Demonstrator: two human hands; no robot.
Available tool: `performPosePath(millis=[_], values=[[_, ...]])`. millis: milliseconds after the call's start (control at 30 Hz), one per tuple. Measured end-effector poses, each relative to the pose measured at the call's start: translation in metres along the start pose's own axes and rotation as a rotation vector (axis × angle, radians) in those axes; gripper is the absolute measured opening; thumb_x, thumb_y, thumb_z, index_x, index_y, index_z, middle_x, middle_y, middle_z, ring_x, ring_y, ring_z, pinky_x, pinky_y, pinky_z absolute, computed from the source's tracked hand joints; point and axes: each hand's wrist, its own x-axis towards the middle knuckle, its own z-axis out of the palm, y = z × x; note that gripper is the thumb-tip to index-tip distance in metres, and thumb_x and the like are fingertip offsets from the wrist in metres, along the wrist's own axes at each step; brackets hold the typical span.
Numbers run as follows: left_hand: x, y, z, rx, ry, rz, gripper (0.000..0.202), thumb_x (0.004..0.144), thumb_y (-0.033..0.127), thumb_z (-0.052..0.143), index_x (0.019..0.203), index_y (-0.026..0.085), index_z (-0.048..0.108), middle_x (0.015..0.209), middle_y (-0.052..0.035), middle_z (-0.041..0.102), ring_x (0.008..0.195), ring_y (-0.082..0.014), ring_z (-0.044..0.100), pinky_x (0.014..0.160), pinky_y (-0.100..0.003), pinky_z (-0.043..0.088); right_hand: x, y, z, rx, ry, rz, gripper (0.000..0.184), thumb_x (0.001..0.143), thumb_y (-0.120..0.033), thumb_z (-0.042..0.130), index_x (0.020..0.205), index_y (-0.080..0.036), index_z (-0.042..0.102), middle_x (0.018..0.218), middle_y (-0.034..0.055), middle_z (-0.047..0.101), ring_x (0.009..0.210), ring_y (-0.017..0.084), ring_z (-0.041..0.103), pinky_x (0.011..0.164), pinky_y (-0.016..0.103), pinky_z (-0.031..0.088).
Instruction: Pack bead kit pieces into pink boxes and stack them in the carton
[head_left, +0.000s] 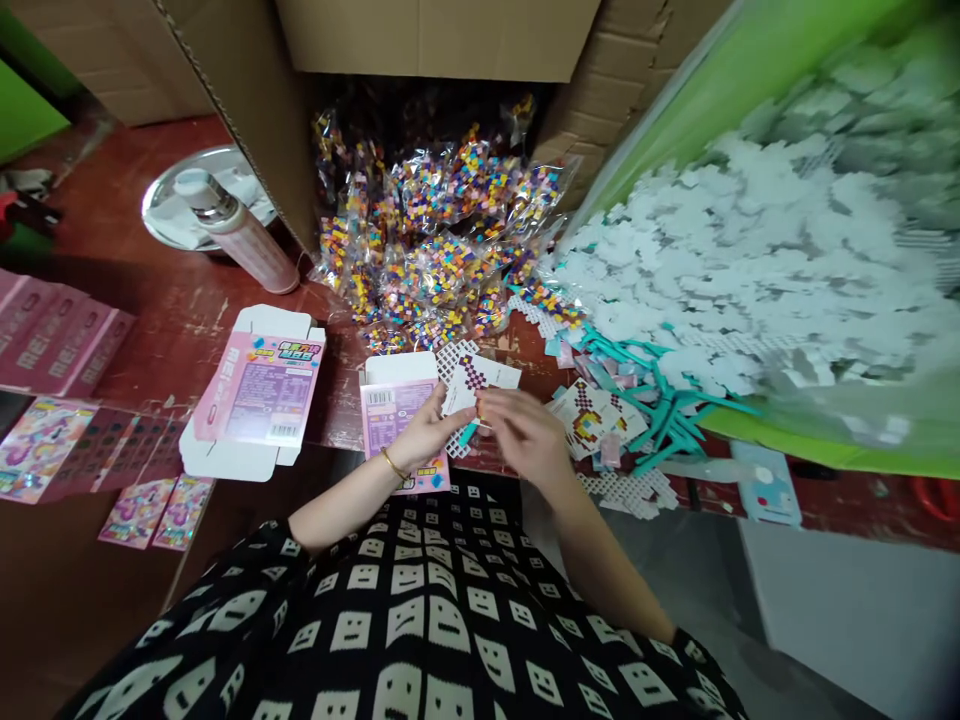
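Observation:
My left hand (420,430), with a gold bangle at its wrist, is closed on a white pattern card (499,374) with a purple pixel design. A white pegboard (454,355) and a teal piece (466,434) show with the card under its fingers. My right hand (534,436) has its fingers drawn together at the card's lower edge, by a small orange spot; what it pinches is hidden. Below my left hand a pink box (382,405) with a raised white flap lies at the table edge. Printed cards (600,418) lie right of my right hand.
Bags of coloured beads (442,230) spill from a carton ahead. A green bag of white cutouts (750,260) stands right, with teal tweezers (667,415) before it. Left are flattened pink boxes (262,390), a thermos (244,235), a metal tray (161,195) and stacked boxes (56,335).

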Motion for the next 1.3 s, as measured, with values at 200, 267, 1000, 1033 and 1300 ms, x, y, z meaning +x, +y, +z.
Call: performPosePath(millis=[200,267,1000,1033,1300], values=[[0.001,0.004,-0.006,0.068,-0.181,0.017,0.065,0.072,0.042,0.081,0.128,0.019,0.054,0.127,-0.0105,0.066,0.120,-0.0293,0.060,0.107,-0.043,0.044,0.037,0.021,-0.015,0.468,-0.228,0.485,0.077,0.058,-0.041,0.090,0.128,-0.027,0.059,0.123,0.0078,0.068,0.111,0.028,0.065,0.093,0.049,0.057],[-0.004,0.010,-0.008,0.182,-0.155,0.081,0.058,0.077,0.045,0.076,0.125,0.018,0.057,0.126,-0.0115,0.066,0.122,-0.0289,0.059,0.108,-0.041,0.043,0.038,0.024,-0.004,0.680,-0.375,0.643,0.066,0.060,-0.042,0.089,0.118,-0.024,0.064,0.112,0.0059,0.072,0.098,0.024,0.069,0.088,0.046,0.060],[-0.031,0.002,-0.093,0.237,0.309,0.091,0.068,0.055,0.049,0.090,0.103,0.014,0.058,0.104,-0.0091,0.071,0.090,-0.0215,0.068,0.085,-0.037,0.053,0.103,0.038,0.092,0.498,-0.449,0.524,0.066,0.046,-0.063,0.087,0.089,-0.017,0.067,0.088,0.0084,0.074,0.076,0.023,0.067,0.066,0.035,0.056],[-0.034,0.007,-0.088,0.235,0.272,0.102,0.070,0.052,0.047,0.092,0.103,0.014,0.057,0.102,-0.0073,0.071,0.089,-0.0199,0.067,0.084,-0.035,0.053,0.099,0.034,0.084,0.457,-0.426,0.521,0.065,0.047,-0.063,0.086,0.089,-0.017,0.067,0.086,0.0080,0.073,0.073,0.022,0.067,0.063,0.034,0.055],[-0.037,0.017,-0.064,0.331,0.219,0.153,0.070,0.040,0.043,0.096,0.087,0.016,0.051,0.082,0.0006,0.064,0.075,-0.0135,0.060,0.069,-0.025,0.048,0.072,0.007,0.007,0.139,-0.774,0.253,0.043,0.064,-0.057,0.082,0.080,-0.019,0.071,0.078,0.0034,0.066,0.068,0.016,0.057,0.057,0.027,0.044]])
